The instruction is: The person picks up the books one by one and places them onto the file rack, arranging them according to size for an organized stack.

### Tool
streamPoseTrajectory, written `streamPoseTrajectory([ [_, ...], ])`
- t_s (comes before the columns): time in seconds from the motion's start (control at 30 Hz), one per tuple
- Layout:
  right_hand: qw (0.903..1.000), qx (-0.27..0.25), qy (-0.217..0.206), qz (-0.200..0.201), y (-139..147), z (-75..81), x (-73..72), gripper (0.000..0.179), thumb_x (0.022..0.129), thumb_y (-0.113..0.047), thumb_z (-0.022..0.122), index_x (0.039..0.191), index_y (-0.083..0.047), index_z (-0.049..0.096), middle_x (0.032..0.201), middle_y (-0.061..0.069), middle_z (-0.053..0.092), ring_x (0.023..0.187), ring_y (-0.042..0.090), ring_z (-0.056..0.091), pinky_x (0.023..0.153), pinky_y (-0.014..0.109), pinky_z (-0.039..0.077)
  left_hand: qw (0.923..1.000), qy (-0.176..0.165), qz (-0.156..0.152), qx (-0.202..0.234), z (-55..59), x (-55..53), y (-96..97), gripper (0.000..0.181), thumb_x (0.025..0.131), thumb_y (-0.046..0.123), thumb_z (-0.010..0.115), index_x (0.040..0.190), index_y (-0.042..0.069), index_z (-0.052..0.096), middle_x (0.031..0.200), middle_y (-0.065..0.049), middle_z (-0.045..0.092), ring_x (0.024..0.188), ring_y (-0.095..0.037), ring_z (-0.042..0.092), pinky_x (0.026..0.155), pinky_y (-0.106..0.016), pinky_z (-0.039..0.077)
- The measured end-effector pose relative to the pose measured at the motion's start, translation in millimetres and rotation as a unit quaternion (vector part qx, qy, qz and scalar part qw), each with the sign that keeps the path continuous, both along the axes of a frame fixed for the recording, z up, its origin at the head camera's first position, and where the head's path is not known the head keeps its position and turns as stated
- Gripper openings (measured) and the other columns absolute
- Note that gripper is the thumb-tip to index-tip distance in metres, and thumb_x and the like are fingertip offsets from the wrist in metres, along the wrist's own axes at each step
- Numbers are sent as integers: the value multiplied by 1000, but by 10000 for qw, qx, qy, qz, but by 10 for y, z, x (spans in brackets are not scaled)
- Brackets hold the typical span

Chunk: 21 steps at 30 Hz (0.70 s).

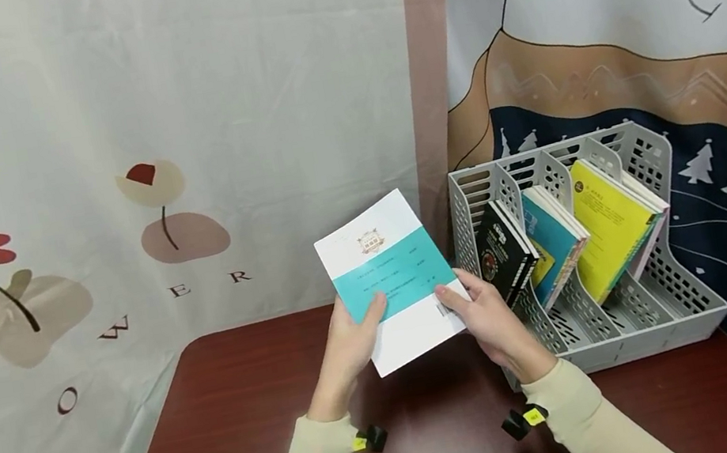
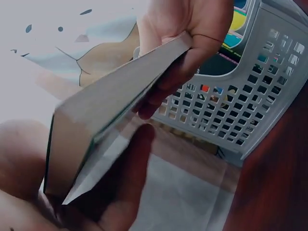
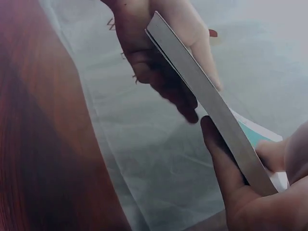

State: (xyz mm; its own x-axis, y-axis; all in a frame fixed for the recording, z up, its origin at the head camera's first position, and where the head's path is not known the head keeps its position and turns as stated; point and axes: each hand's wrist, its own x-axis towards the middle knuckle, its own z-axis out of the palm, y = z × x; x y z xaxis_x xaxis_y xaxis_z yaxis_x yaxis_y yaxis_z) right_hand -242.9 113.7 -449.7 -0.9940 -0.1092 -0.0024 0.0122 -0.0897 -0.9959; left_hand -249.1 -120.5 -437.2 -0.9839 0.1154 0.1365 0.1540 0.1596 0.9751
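Observation:
Both hands hold a white book (image 1: 386, 255) with a teal band and a small crest on its cover. It hangs tilted above the table, to the left of the file rack. The left hand (image 1: 351, 341) grips its lower left edge, thumb on the cover and fingers behind. At the lower right corner the right hand (image 1: 492, 317) grips it the same way. In the left wrist view the book's page edges (image 2: 120, 82) face the camera, with fingers under it. The right wrist view shows the thick page block (image 3: 207, 101) between both hands.
A light grey file rack (image 1: 642, 340) stands at the right on the dark red table (image 1: 226, 442). In its slots lean black books (image 1: 503, 251), blue books (image 1: 550, 243) and yellow books (image 1: 612, 225). Printed curtains (image 1: 279, 112) hang behind.

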Motion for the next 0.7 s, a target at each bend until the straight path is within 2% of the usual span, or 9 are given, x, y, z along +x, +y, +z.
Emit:
streamPoseTrajectory([
  [0.1, 9996, 66, -36, 285, -17, -12, 12, 40, 117, -24, 58, 154, -13, 53, 123, 16, 78, 94, 15, 78, 81, 32, 65, 9997, 20, 232, 71, 1, 10, 8, 52, 114, 21, 61, 162, 24, 41, 144, -9, 72, 120, -27, 77, 109, -50, 58],
  [0.27, 9952, 355, -88, 902, 0, -30, 17, 45, 117, -25, 56, 158, -9, 43, 127, 20, 79, 95, 17, 80, 83, 32, 65, 9981, 231, 573, -77, 25, 21, 7, 50, 112, 14, 62, 159, 15, 45, 145, -13, 70, 128, -31, 73, 119, -57, 50],
  [0.37, 9890, 589, -162, 1346, 53, -19, 12, 52, 117, -25, 56, 164, -8, 39, 133, 22, 77, 100, 19, 81, 85, 34, 66, 9976, 265, 604, -220, 32, 22, -28, 47, 112, 13, 63, 157, 14, 49, 144, -13, 71, 125, -32, 74, 119, -59, 50],
  [0.47, 9830, 844, -223, 1616, 132, 20, -4, 53, 117, -28, 55, 164, -8, 42, 133, 21, 78, 104, 21, 81, 85, 37, 67, 9969, 287, 574, -451, 40, 33, -73, 46, 112, 16, 64, 156, 14, 52, 140, -13, 73, 123, -28, 73, 117, -56, 50],
  [0.57, 9835, 964, -293, 1501, 226, 59, -33, 51, 117, -31, 56, 161, -7, 46, 128, 19, 80, 100, 23, 82, 84, 39, 68, 9961, 328, 481, -661, 52, 47, -103, 47, 111, 19, 65, 157, 14, 53, 135, -13, 73, 116, -25, 73, 112, -51, 52],
  [0.7, 9894, 754, -381, 1177, 292, 74, -77, 52, 118, -34, 55, 161, -6, 46, 121, 17, 81, 93, 24, 84, 83, 40, 69, 9955, 343, 195, -859, 53, 44, -146, 49, 111, 20, 67, 158, 17, 54, 130, -11, 75, 105, -20, 74, 103, -42, 55],
])
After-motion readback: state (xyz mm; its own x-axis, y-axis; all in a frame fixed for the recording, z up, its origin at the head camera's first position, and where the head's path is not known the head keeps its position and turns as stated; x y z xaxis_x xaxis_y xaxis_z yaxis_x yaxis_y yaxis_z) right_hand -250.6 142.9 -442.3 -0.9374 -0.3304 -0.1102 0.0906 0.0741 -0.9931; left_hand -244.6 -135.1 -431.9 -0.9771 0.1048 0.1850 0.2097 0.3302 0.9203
